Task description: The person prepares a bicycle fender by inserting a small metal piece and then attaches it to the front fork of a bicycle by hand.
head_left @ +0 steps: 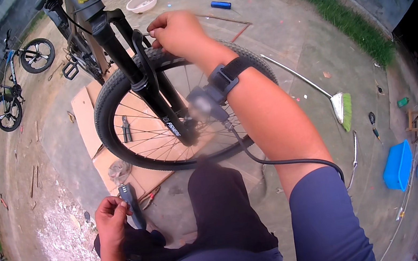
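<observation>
Before me stands a bicycle with its front wheel (pixel 106 140) and black suspension fork (pixel 119 52). My right hand (pixel 179 33) reaches over the top of the tyre, close to the fork's arch. Its fingers are curled together; anything between them is too small to make out. Low on the left, my left hand (pixel 111 216) is closed with thumb and forefinger pinched, and what they hold, if anything, is hidden. Just beside it is a long dark grey device (pixel 132 205) with small lights; I cannot tell whether the fingers touch it.
Cardboard (pixel 90 121) lies under the wheel, with pliers (pixel 126 129) visible through the spokes. A broom (pixel 343 107), a blue bin (pixel 397 166) and a blue cylinder (pixel 221 5) are to the right and ahead. A white basin (pixel 143 2) stands beyond; another bicycle (pixel 13 78) is far left.
</observation>
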`<state>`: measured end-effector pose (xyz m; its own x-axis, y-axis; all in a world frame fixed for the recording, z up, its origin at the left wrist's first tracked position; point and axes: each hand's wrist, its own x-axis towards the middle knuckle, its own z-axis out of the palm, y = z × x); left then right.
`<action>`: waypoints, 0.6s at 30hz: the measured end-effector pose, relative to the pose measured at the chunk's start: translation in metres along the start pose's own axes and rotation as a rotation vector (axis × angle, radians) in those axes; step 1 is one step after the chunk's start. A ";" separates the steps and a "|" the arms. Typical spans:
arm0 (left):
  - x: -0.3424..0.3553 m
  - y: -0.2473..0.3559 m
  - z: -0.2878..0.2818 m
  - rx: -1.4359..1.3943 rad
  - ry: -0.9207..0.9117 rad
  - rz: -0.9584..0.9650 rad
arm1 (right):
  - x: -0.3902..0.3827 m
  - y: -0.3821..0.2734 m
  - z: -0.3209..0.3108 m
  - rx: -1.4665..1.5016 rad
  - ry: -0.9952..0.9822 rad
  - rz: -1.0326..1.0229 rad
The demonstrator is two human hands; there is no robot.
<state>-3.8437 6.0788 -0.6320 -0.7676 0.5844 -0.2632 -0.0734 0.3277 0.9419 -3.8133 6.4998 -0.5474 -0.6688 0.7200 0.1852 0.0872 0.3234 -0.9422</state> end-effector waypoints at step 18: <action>0.004 0.005 0.013 0.043 -0.005 -0.029 | 0.012 0.011 0.008 -0.064 -0.014 -0.194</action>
<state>-3.8388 6.0927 -0.6312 -0.7621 0.5781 -0.2917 -0.0686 0.3759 0.9241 -3.8265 6.5068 -0.5578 -0.6874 0.6323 0.3573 0.0020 0.4937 -0.8697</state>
